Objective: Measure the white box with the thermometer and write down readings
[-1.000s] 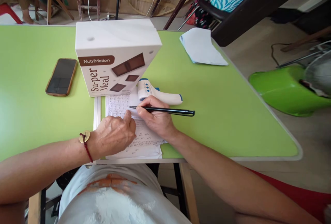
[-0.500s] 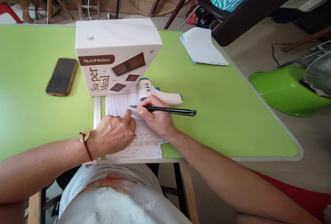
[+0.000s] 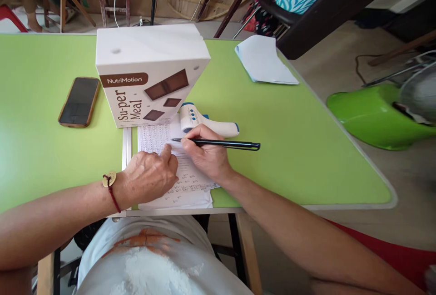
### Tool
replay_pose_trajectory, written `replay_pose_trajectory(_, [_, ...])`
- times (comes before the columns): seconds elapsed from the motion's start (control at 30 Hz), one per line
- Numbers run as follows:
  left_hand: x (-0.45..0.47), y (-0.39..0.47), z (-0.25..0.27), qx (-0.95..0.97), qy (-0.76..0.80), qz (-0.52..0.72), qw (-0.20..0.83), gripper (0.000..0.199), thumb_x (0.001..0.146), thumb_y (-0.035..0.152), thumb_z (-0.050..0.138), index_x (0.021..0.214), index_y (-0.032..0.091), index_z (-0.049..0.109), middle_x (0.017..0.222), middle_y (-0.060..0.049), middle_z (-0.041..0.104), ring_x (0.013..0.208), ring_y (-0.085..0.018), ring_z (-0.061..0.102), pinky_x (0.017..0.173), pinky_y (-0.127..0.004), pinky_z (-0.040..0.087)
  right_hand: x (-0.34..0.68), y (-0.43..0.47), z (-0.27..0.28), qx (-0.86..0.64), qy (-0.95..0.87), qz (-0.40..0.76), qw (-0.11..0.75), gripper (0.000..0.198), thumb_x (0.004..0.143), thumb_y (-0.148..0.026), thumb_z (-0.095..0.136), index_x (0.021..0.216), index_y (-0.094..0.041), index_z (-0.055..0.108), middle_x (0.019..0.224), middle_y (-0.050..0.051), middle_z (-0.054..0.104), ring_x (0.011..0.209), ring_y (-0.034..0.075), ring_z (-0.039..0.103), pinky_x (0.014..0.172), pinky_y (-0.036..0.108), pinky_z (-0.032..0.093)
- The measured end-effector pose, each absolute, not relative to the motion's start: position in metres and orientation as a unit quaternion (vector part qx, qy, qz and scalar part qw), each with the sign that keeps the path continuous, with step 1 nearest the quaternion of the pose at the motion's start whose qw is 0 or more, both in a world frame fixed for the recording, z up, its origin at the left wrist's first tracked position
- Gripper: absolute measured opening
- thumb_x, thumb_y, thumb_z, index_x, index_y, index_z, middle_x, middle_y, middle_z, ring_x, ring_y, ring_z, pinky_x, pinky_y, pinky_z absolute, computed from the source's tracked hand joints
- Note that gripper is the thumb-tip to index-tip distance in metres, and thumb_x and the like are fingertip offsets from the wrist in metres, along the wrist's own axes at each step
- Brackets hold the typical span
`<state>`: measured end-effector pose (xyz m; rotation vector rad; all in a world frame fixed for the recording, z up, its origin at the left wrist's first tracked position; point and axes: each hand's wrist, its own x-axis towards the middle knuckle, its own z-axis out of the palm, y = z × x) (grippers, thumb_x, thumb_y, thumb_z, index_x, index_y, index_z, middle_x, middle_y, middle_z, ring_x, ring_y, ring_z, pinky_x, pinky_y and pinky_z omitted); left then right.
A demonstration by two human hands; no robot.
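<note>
My right hand (image 3: 207,152) is closed round a slim black pen (image 3: 235,145), held almost level with its tip on a sheet of handwritten paper (image 3: 190,174). Small rows of writing cover much of the sheet. My left hand (image 3: 150,172) rests on the paper's left side, index finger stretched toward the pen tip and the other fingers curled; nothing shows in it. A white and blue infrared thermometer (image 3: 218,127) lies just beyond my right hand. Behind the paper stands a white NutriMotion box (image 3: 153,66), hiding the sheet's far edge.
A phone in a brown case (image 3: 79,102) lies left of the box on the green table (image 3: 293,154). Folded white paper (image 3: 264,61) lies near the far right edge. Beyond it on the floor is a bright green plastic container (image 3: 374,115). A person's leg shows at far left.
The view has shifted very slightly. My right hand and the pen have tilted a little, with the tip at nearly the same spot. My left hand stays on the paper.
</note>
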<state>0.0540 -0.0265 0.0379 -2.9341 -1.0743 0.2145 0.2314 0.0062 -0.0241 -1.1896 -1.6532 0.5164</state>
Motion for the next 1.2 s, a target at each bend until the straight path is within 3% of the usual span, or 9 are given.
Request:
replay_pose_trajectory(0.33, [0.0535,-0.0267,0.0361,-0.938,-0.340,0.065,0.002,0.029,0.101,0.023,0.044,0.105,0.008,0.068,0.131,-0.023,0.067,0.065,-0.025,0.072,0.047,-0.038,0.052,0.2319,0.0063,-0.0218,-0.495,-0.692,0.215,0.479,0.010,0.079,-0.023,0.056,0.070,-0.025,0.053,0.061,-0.005,0.056,0.055,0.013,0.049,0.055,0.029,0.042])
replay_pose_trajectory(0.5, [0.0525,-0.0265,0.0344,-0.938,-0.344,0.042,-0.002,0.028,0.101,0.025,0.045,0.103,0.008,0.067,0.119,-0.021,0.070,0.063,-0.024,0.071,0.047,-0.037,0.051,0.2322,0.0059,-0.0231,-0.492,-0.689,0.212,0.488,0.012,0.080,-0.023,0.057,0.069,-0.025,0.053,0.060,-0.005,0.055,0.055,0.013,0.048,0.056,0.029,0.043])
replay_pose_trajectory(0.8, [0.0534,-0.0260,0.0364,-0.938,-0.340,0.066,-0.001,0.029,0.100,0.021,0.042,0.105,0.008,0.068,0.125,-0.022,0.069,0.064,-0.025,0.071,0.046,-0.038,0.049,0.2325,0.0065,-0.0217,-0.502,-0.686,0.213,0.482,0.011,0.078,-0.024,0.056,0.068,-0.025,0.052,0.059,-0.005,0.056,0.054,0.013,0.048,0.055,0.029,0.043])
replay_pose_trajectory(1.2, [0.0543,-0.0264,0.0371,-0.935,-0.347,0.069,-0.005,0.031,0.103,0.032,0.048,0.106,0.008,0.068,0.123,-0.021,0.069,0.065,-0.024,0.071,0.048,-0.036,0.050,0.2358,0.0033,-0.0185,-0.498,-0.710,0.147,0.475,0.009,0.079,-0.024,0.057,0.071,-0.026,0.052,0.057,-0.006,0.056,0.050,0.013,0.050,0.052,0.028,0.045])
